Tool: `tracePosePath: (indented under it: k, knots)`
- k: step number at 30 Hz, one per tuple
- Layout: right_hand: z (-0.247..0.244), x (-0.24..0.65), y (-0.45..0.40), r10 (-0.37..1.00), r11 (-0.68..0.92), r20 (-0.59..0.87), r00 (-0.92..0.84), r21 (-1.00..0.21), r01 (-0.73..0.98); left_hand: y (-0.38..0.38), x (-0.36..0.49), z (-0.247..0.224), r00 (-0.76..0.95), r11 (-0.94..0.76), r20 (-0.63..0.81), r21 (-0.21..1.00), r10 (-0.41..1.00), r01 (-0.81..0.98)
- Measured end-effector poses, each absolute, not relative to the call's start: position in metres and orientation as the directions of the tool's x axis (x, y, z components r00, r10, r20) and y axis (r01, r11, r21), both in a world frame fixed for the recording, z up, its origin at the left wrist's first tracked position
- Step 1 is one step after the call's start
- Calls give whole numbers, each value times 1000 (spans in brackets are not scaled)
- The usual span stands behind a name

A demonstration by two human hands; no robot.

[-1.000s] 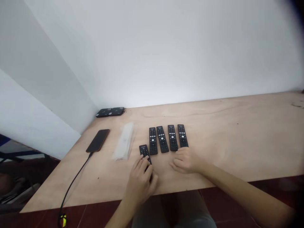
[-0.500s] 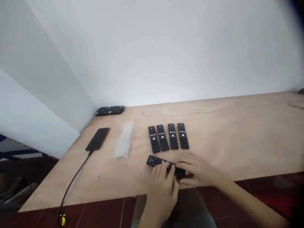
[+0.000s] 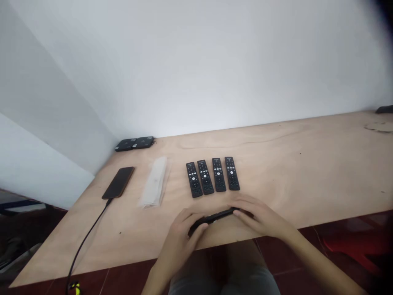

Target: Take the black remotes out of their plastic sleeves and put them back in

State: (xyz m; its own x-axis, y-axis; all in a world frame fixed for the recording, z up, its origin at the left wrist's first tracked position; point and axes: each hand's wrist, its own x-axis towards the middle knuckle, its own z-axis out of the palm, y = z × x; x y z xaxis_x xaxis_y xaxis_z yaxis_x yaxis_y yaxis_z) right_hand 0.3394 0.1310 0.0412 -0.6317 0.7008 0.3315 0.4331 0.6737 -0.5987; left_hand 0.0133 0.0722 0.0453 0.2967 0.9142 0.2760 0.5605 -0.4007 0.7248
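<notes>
Between my two hands is a black remote control [image 3: 218,216], turned on its edge near the front of the table. My left hand [image 3: 183,231] grips its left end, thumb on the near side and fingers behind. At the other end my right hand [image 3: 256,215] holds it between thumb and fingers, and covers that tip. Just beyond stand several more remotes in a row, lying face up: the leftmost remote [image 3: 194,180], a second remote [image 3: 205,178], a third remote [image 3: 219,175] and the rightmost remote [image 3: 232,173].
Left of the row lies a clear plastic sleeve [image 3: 154,182]. Further left is a phone [image 3: 118,183] with a black cable [image 3: 89,235] running off the table's front edge. Two flat black boxes [image 3: 134,143] sit by the wall. A dark object [image 3: 385,110] is at the far right.
The held remote has gone from lying face up to standing on edge. My left hand has shifted from its middle to its left end. The view has moved slightly right.
</notes>
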Motion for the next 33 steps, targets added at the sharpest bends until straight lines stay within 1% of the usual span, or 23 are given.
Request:
tracePosePath:
  k: [2,5,8,12,14,17,21,28,31,33]
  knots:
    - [40,333,131,740,634,318,-592,-622,459,74,15,49,274,-342,229,793,934,505]
    - [42,321,131,707,660,268,-655,-584,472,80,17,53,217,-247,164,861,962,445]
    - [44,308,130,676,693,245,-695,-534,485,87,17,53,161,-155,95,895,982,418]
    - [43,299,130,691,687,231,-685,-506,522,92,20,48,86,-75,45,920,995,385]
    - [43,299,131,695,679,221,-684,-516,523,92,21,46,92,7,-40,943,995,333]
    - [44,300,132,689,679,224,-689,-531,506,93,20,46,150,112,-151,964,977,241]
    - [46,302,134,680,683,243,-692,-555,475,96,17,51,177,150,-183,971,967,186]
    - [46,304,133,689,665,243,-683,-588,461,99,13,57,235,115,-166,970,958,215]
    - [44,305,134,684,668,254,-684,-596,447,100,13,52,187,122,-167,965,968,233]
    - [44,305,135,684,665,261,-682,-607,435,100,12,46,106,68,-103,953,989,296]
